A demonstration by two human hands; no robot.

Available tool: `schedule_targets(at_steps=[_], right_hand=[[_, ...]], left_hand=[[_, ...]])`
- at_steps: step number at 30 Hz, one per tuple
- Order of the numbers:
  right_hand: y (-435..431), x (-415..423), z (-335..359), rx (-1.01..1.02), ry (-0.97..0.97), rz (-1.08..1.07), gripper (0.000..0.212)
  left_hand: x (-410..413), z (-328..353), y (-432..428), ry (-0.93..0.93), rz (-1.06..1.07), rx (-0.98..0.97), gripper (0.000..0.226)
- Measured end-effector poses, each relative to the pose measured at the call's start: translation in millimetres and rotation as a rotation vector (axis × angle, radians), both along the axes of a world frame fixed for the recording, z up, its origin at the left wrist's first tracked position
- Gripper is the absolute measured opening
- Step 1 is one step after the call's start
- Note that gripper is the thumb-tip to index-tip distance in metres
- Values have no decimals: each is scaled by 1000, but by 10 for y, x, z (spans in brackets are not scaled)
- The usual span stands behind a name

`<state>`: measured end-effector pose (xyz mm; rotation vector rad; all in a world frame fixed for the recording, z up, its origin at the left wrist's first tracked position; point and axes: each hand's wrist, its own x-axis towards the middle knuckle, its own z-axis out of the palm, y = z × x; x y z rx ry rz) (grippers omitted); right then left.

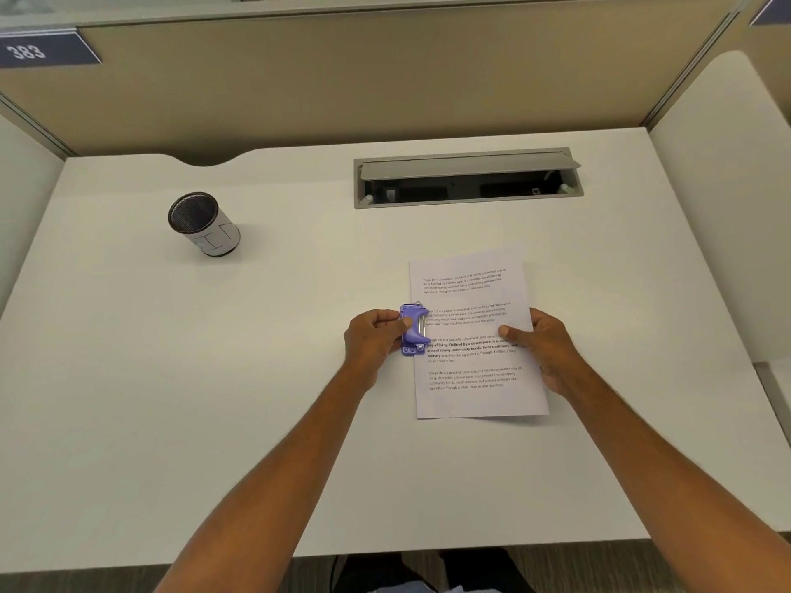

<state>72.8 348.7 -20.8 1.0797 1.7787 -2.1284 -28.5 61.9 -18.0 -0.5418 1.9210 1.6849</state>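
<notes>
While left hand (pixel 371 341) pinches purple punch (pixel 414 338) at sheet's (pixel 473 402) left edge, right hand (pixel 544 349) gripping right edge, wide desk (pixel 171 378) leftward.

Shot from a single wide-angle camera worn on the head. Looked forward and steeply down onto the white worktop (pixel 171 400), near enough to take in both forearms at full reach. Faced the beige partition (pixel 342 87) along the far edge, high in frame. Caught the left hand (pixel 372 340) and the right hand (pixel 545 350) just right of centre, with the worktop's near edge low down. Bowed straight lines toward the corners.
</notes>
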Motion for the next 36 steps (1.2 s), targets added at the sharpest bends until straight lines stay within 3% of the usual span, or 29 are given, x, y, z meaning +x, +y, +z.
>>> schedule_targets(at_steps=[9,15,18,21,25,29,36], right_hand=[[-103,-55,117,200,-43,88,29],[-181,-69,406,816,-303,375,82],[-140,-61,438,950,-329,379,97],[-71,-14,441,949,-308,306,98],[-24,64,418,904,-256,200,79],[-38,144,390,857,-220,130,67],[5,229,332,808,-141,50,57]], left_hand=[[7,8,-4,25,-16,3,33],[-15,50,33,53,25,-93,37],[-49,103,132,118,54,-192,37],[-102,158,292,251,25,-362,40],[-187,129,554,401,-133,-640,65],[-276,57,777,419,-298,-812,86],[-304,-183,808,473,-405,-1014,92]])
